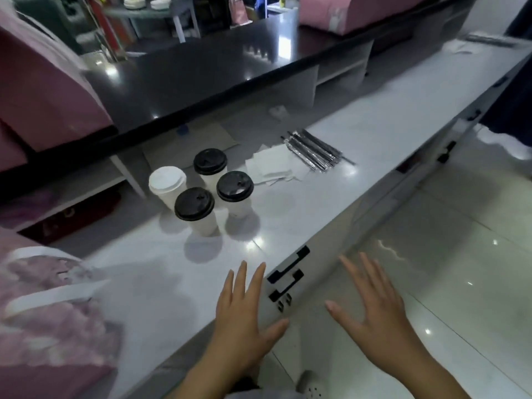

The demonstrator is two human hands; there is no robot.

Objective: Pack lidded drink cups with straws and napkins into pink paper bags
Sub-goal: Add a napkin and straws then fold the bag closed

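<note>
Head view, and you've got both hands out flat in front of you. Your left hand (pixel 239 309) hangs palm-down over the near edge of the white counter (pixel 331 197), fingers straight and spread, thumb out, nothing in it; whether it touches the surface, I can't tell. Your right hand (pixel 377 321) is just as open, fingers fanned, empty, out past the counter's edge with the glossy tiled floor (pixel 460 254) beneath it. Up ahead on the counter, four cups stand upright in a tight cluster: the white-lidded cup (pixel 167 185) at the left, and three black-lidded cups (pixel 195 205) bunched beside it, nearly touching one another. Just to their right lies a loose pile of white napkins (pixel 273 165), and right beside that, further along, a bundle of wrapped straws (pixel 313 151) lies flat. At your lower left a pink paper bag (pixel 54 321) with white handles sits on the counter, blurred, well apart from the cups. A second pink bag (pixel 43 102) looms at the upper left by the black upper counter (pixel 201 70). Black drawer handles (pixel 288 269) show on the cabinet front between your two hands.
</note>
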